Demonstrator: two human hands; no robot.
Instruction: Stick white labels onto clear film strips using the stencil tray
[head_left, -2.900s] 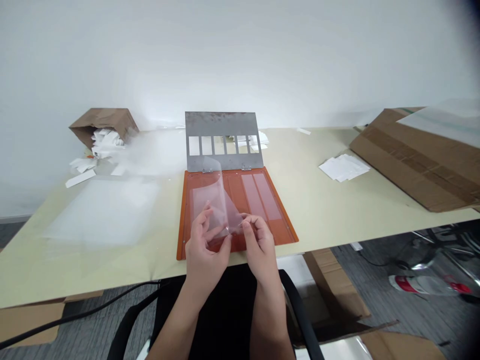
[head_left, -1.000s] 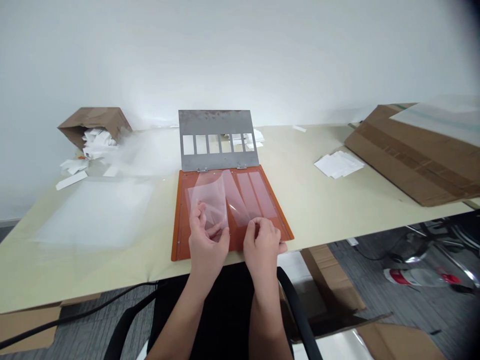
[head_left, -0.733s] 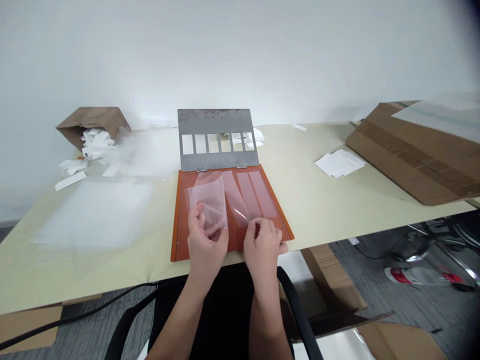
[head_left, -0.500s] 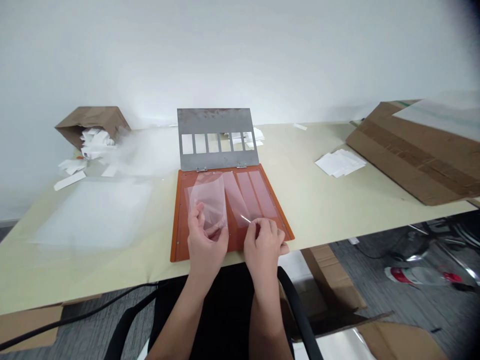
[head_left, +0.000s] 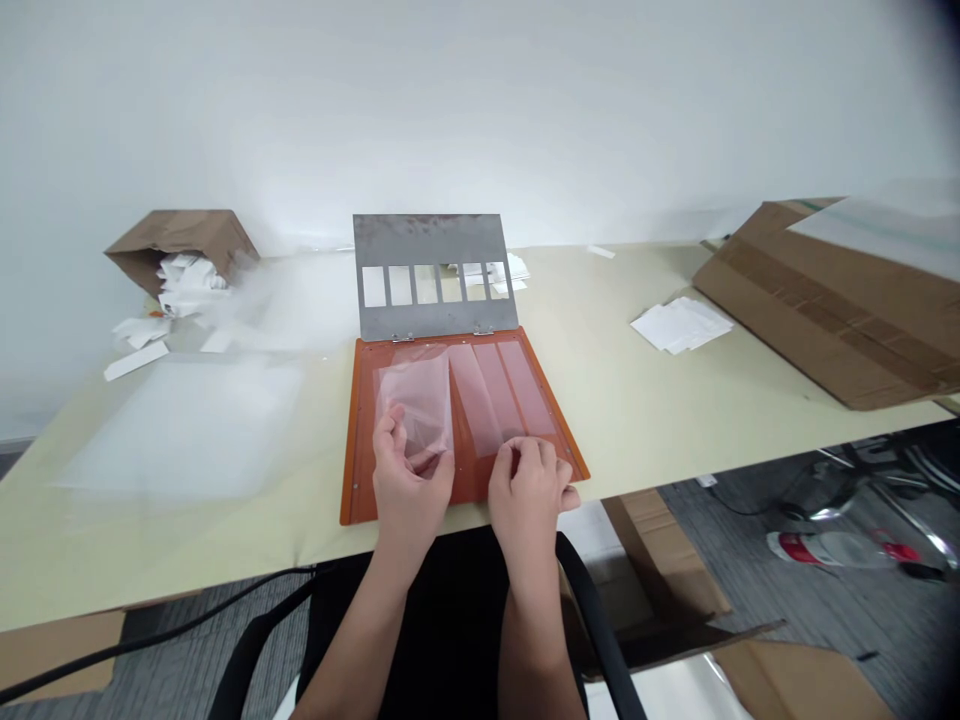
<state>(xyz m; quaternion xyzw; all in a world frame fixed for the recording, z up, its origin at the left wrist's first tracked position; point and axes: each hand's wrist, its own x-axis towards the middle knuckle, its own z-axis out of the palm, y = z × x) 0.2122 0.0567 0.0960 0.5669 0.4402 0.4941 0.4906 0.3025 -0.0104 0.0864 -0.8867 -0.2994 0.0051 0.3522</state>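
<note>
My left hand (head_left: 411, 485) is closed round the lower end of some clear plastic sleeves (head_left: 420, 382), with thumb and fingers curled together. My right hand (head_left: 529, 490) pinches the lower end of a narrow clear plastic strip (head_left: 474, 400), which lies slanted on the board. Both hands are over the front of an orange board (head_left: 349, 450). More clear strips (head_left: 529, 390) lie side by side on its right half. Hinged to the board's back edge, a grey metal plate (head_left: 427, 237) with a row of rectangular cut-outs stands raised.
On the left a tipped cardboard box (head_left: 199, 228) spills white paper pieces (head_left: 187, 285), near a stack of translucent sheets (head_left: 187, 425). White slips (head_left: 682, 325) lie at right beside a large cardboard box (head_left: 840, 300). Chair armrests flank me below the table edge.
The sleeves in my left hand have settled a little flatter, and that hand has shifted slightly left. My right hand keeps its pinch on the strip, nearly unmoved.
</note>
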